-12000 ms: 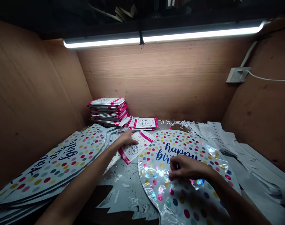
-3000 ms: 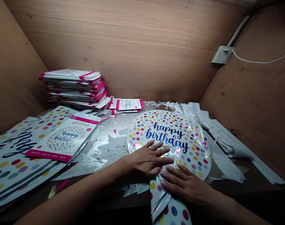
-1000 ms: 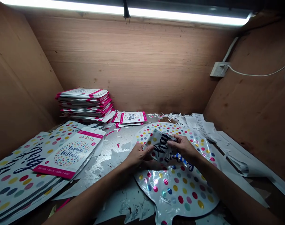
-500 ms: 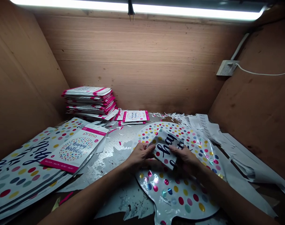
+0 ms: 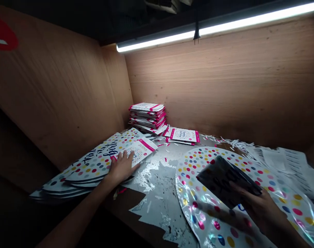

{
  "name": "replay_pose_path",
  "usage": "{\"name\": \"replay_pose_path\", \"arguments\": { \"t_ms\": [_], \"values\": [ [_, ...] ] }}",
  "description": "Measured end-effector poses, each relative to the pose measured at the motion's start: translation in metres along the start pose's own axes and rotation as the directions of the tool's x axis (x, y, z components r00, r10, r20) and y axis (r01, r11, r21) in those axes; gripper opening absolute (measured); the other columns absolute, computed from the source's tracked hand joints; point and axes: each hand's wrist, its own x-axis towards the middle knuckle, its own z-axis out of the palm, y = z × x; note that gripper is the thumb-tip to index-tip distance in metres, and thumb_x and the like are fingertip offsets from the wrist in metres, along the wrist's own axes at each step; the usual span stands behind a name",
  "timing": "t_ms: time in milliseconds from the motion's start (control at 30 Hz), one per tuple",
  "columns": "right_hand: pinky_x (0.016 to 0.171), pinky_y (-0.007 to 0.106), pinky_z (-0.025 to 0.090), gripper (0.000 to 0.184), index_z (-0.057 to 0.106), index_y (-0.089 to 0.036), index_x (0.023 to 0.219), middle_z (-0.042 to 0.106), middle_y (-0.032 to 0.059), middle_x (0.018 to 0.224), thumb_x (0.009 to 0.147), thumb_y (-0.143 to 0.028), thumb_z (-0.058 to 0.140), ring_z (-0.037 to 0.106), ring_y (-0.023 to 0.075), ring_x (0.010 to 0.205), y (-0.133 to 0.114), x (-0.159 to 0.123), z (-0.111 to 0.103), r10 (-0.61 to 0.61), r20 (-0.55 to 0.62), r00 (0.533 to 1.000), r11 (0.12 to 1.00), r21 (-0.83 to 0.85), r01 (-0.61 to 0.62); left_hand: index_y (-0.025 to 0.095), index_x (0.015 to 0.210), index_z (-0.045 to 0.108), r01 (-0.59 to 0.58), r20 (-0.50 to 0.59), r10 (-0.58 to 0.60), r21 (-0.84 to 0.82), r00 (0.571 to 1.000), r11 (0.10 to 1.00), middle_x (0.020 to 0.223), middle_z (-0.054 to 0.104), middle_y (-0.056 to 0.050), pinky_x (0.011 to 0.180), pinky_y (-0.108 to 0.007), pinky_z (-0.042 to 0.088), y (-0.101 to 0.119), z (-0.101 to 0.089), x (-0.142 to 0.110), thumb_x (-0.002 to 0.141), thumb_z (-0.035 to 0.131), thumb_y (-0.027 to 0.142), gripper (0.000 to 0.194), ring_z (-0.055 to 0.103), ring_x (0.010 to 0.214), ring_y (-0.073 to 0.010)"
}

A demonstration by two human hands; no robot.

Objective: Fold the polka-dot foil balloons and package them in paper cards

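My left hand [image 5: 122, 168] rests with spread fingers on the lower part of a white and pink printed balloon packet [image 5: 143, 148]. That packet lies on a pile of flat dotted foil balloons [image 5: 95, 165] at the left. My right hand [image 5: 260, 203] grips a folded foil balloon [image 5: 218, 179], its face in shadow with dark lettering. Below it a large flat dotted foil balloon [image 5: 187, 203] is spread on the worktop. The thumb of my right hand shows on top of the folded balloon; the other fingers are mostly hidden.
A tall stack of packets [image 5: 148, 117] stands in the back left corner, with a few more packets [image 5: 184, 135] beside it. Paper strips and shreds [image 5: 239, 143] lie along the back wall. Torn silvery sheeting [image 5: 159, 193] covers the worktop. A tube light [image 5: 159, 40] with a hanging plug runs overhead.
My view has turned left. My left hand has let go of the folded balloon and moved left onto the packet. My right hand alone keeps hold of the folded balloon.
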Motion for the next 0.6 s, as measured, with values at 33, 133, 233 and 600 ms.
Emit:
{"name": "replay_pose_path", "arguments": {
  "t_ms": [33,133,233,600],
  "values": [
    [0.066,0.033,0.059,0.02,0.076,-0.022,0.078,0.076,0.007,0.08,0.065,-0.034,0.087,0.071,0.0278,0.079,0.0,-0.002,0.001,-0.009,0.035,0.999,1.0,-0.029,0.01,0.017,0.151,0.042,-0.066,-0.026,0.066,-0.009,0.997,0.998,0.149,0.045,-0.025,0.103,-0.058,0.038,-0.004,-0.002,-0.009,0.096,0.045,0.049,0.064,0.042,0.137,-0.0427],
    [0.061,0.033,0.053,0.024,0.069,-0.02,0.06,0.068,0.0051,0.062,0.066,-0.037,0.085,0.064,0.0241,0.065,-0.005,-0.006,0.007,-0.057,0.237,0.97,0.982,-0.161,0.098,0.02,0.127,0.065,-0.272,-0.107,0.255,-0.191,0.961,0.943,0.103,0.072,-0.013,0.086,-0.039,0.048,0.002,-0.031,-0.034,0.101,0.036,0.038,0.043,0.067,0.099,-0.0295],
    [0.08,0.039,0.052,0.034,0.072,-0.019,0.062,0.073,0.0129,0.091,0.078,-0.049,0.075,0.065,0.0321,0.094,-0.016,-0.012,0.016,-0.155,0.451,0.879,0.914,-0.272,0.301,0.018,0.103,0.069,-0.485,-0.155,0.488,-0.553,0.859,0.678,0.08,0.068,-0.003,0.07,-0.026,0.047,0.03,-0.074,-0.045,0.101,0.038,0.048,0.043,0.062,0.073,-0.0183],
    [0.057,0.024,0.036,0.052,0.053,-0.017,0.059,0.048,-0.001,0.065,0.077,-0.062,0.071,0.041,0.0129,0.063,-0.024,0.012,-0.014,-0.347,0.351,0.87,0.847,-0.282,0.451,0.015,0.094,0.069,-0.819,-0.222,0.923,-0.554,0.314,0.145,0.073,0.059,0.002,0.059,-0.019,0.036,0.182,-0.105,0.013,0.092,0.058,0.045,0.032,0.046,0.066,-0.0112]
  ]
}}
